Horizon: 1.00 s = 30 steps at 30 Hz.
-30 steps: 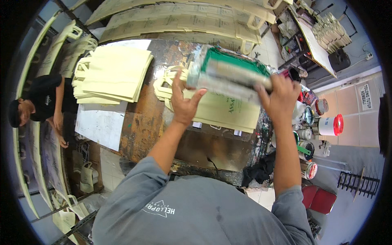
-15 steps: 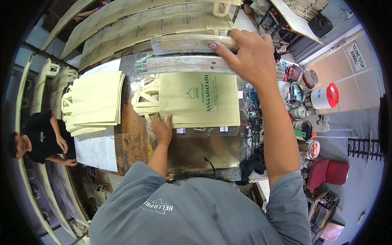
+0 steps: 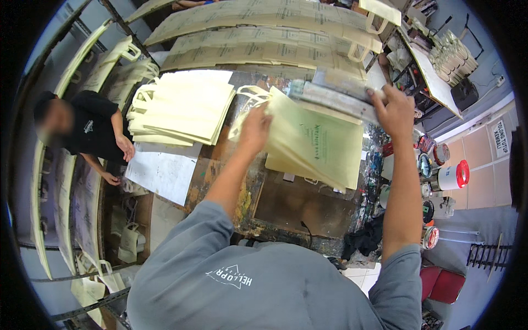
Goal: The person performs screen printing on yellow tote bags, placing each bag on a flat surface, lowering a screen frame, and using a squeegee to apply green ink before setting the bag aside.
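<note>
A pale yellow tote bag [image 3: 324,140] with a green print lies tilted on the work table, its handle end lifted and its body bent. My left hand [image 3: 256,129] is closed on that bag near its handles. At the far side of the bag, a raised screen-printing frame [image 3: 335,100] is seen nearly edge-on, smeared by motion. My right hand [image 3: 393,110] grips the frame's right end, fingers over the top. To the left lies a stack of plain pale yellow tote bags [image 3: 184,107], handles pointing left.
A co-worker in black [image 3: 91,129] stands left beside white paper [image 3: 165,170]. Racks with printed bags [image 3: 258,49] rise behind the table and at left. Paint tubs [image 3: 448,177] crowd the right edge; a black cloth [image 3: 366,239] lies at the near right corner.
My left hand has taken hold of the printed bag and lifted its handle end off the table. My right hand stays on the frame. The view has shifted, showing more of the left side.
</note>
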Available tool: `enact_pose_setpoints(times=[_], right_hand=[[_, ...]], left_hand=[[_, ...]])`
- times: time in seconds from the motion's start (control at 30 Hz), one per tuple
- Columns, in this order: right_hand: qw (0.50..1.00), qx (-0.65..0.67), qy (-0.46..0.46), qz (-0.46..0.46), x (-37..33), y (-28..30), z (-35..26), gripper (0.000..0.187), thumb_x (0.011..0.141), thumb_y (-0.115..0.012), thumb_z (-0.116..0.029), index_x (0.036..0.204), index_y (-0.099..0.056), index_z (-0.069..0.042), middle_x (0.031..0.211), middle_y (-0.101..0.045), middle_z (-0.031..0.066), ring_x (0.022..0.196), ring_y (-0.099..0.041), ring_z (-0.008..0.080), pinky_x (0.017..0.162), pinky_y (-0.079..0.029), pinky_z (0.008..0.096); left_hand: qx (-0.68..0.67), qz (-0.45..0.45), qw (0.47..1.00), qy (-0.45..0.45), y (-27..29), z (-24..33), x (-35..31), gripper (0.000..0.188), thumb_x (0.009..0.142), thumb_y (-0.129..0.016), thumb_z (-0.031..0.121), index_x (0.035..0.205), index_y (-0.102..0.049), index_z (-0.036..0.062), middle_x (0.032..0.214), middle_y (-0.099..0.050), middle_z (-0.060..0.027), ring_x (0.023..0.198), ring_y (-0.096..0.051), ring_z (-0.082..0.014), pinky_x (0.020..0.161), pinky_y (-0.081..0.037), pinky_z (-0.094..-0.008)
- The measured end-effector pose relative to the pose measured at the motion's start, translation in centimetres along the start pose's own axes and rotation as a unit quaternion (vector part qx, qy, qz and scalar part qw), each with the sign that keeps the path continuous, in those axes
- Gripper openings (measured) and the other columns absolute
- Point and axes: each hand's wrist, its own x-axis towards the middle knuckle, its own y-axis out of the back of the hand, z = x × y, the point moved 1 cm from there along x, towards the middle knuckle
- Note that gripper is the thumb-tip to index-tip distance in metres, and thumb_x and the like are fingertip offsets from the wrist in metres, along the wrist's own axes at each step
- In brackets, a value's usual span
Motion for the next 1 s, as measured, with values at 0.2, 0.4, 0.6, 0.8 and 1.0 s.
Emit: enact_pose_setpoints(times=[0.2, 0.4, 0.6, 0.8, 1.0], right_hand=[[1.000, -0.003, 0.012, 0.021, -1.9, 0.2, -0.6, 0.055, 0.097, -0.065, -0.057, 0.081, -0.064, -0.005, 0.078, -0.065, 0.0131, 0.082, -0.064, 0.0343, 0.080, -0.040, 0.0468], [0.999, 0.007, 0.012, 0.044, -2.3, 0.0, -1.5, 0.053, 0.097, -0.066, -0.056, 0.082, -0.065, -0.005, 0.078, -0.065, 0.0119, 0.081, -0.064, 0.0328, 0.080, -0.039, 0.0457], [0.998, 0.000, 0.014, 0.055, -3.0, -0.2, -0.3, 0.051, 0.095, -0.069, -0.054, 0.082, -0.065, -0.005, 0.077, -0.065, 0.0117, 0.080, -0.064, 0.0325, 0.079, -0.039, 0.0452], [1.000, -0.004, 0.011, 0.024, -1.5, 0.2, -0.7, 0.054, 0.096, -0.067, -0.057, 0.081, -0.066, -0.005, 0.077, -0.067, 0.0125, 0.080, -0.065, 0.0323, 0.079, -0.039, 0.0447], [0.999, 0.003, 0.009, 0.048, -2.7, -0.3, -0.1, 0.058, 0.095, -0.066, -0.060, 0.078, -0.065, -0.005, 0.076, -0.067, 0.0128, 0.078, -0.065, 0.0322, 0.080, -0.039, 0.0441]], left_hand=[[-0.016, 0.127, 0.991, 0.047, 14.4, -6.7, -1.6, 0.031, 0.102, -0.072, 0.022, 0.123, -0.073, -0.0018, 0.102, -0.075, -0.0134, 0.086, -0.067, -0.0161, 0.076, -0.056, -0.0347], [0.094, 0.089, 0.972, 0.198, 7.5, -14.3, -8.8, 0.030, 0.102, -0.071, 0.029, 0.102, -0.072, -0.0004, 0.098, -0.077, -0.0178, 0.091, -0.072, -0.0401, 0.082, -0.056, -0.0450], [0.301, 0.139, 0.936, -0.120, 6.5, -6.4, -7.7, 0.009, 0.097, -0.069, 0.014, 0.104, -0.075, 0.0106, 0.091, -0.067, -0.0151, 0.079, -0.066, -0.0368, 0.072, -0.054, -0.0502], [0.143, 0.097, 0.981, -0.094, 8.2, -0.4, 0.4, 0.014, 0.101, -0.065, 0.014, 0.107, -0.074, 0.0051, 0.095, -0.070, -0.0222, 0.090, -0.068, -0.0403, 0.077, -0.056, -0.0469], [-0.001, 0.203, 0.979, 0.003, 19.8, -7.7, 0.3, 0.022, 0.106, -0.068, 0.018, 0.114, -0.074, -0.0024, 0.103, -0.076, -0.0085, 0.096, -0.068, -0.0150, 0.087, -0.054, -0.0312]])
